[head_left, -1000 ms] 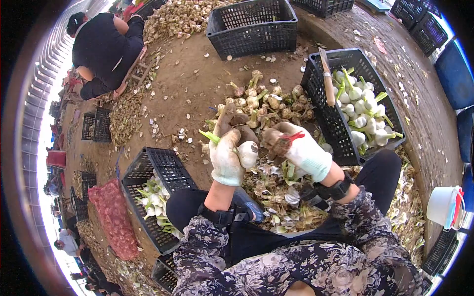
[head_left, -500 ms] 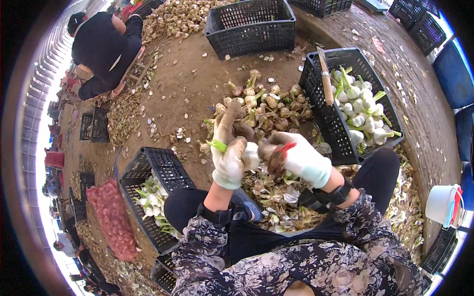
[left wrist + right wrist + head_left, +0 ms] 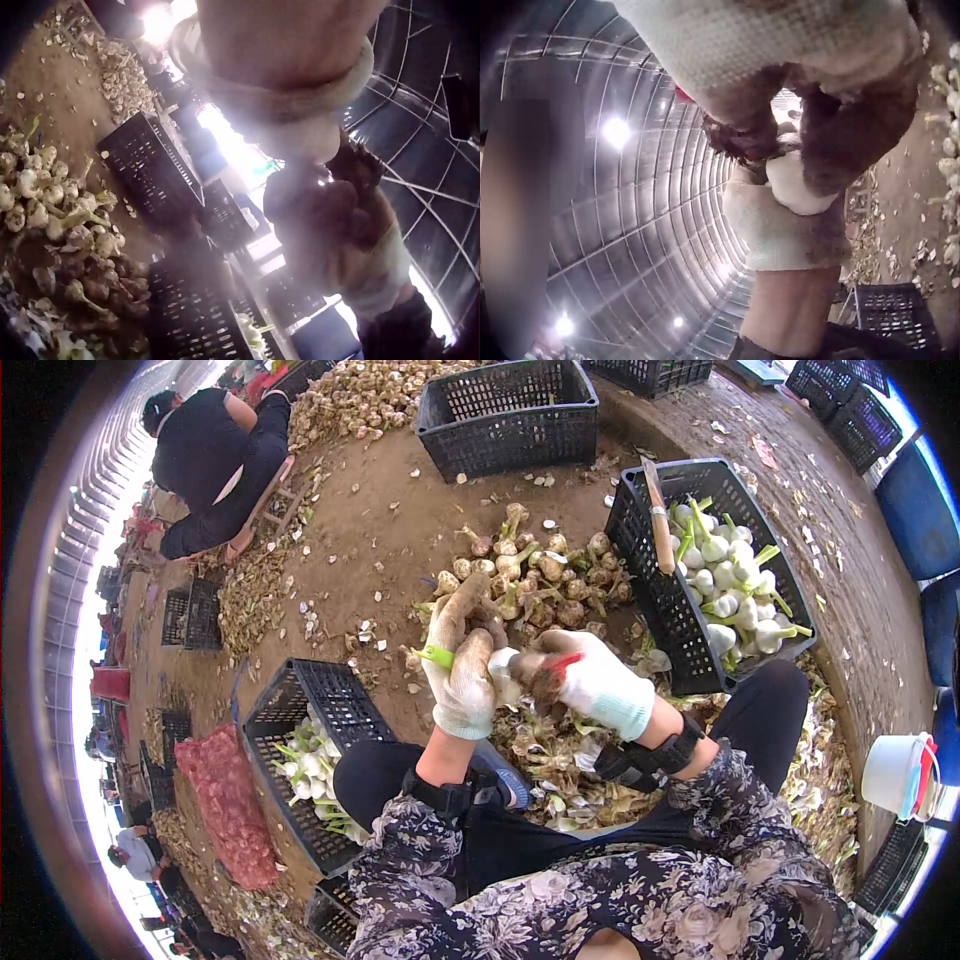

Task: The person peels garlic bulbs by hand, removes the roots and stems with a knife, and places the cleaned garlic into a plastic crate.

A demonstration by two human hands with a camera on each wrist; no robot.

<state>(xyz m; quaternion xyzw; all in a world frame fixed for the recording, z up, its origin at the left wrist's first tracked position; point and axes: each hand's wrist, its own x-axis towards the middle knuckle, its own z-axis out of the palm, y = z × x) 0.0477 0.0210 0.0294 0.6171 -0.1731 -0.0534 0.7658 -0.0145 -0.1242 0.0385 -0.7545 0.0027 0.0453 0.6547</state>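
Observation:
My gloved left hand [image 3: 462,685] grips a white garlic bulb [image 3: 503,678], its cut green stem [image 3: 436,655] sticking out on the left of the hand. My gloved right hand [image 3: 605,685] meets the bulb from the right with curled fingers. It holds a small thing with a red end [image 3: 568,660], mostly hidden by the glove; I cannot tell its kind. Brown, root-like shreds [image 3: 731,142] hang by the right thumb in the right wrist view, close to the peeled bulb [image 3: 799,187]. Beyond the hands lies a heap of unpeeled garlic [image 3: 560,575].
At right stands a black crate [image 3: 655,600] of clean garlic bulbs, a wooden-handled knife [image 3: 660,525] across its edge. Another crate [image 3: 345,700] with garlic is at left, beside a red mesh sack [image 3: 228,805]. Peelings [image 3: 560,760] litter the ground between the legs. A person [image 3: 205,460] bends at back left.
My right hand has moved left, up against the bulb. The left hand has turned the bulb, which is now partly covered between both hands. The person at back left has shifted slightly.

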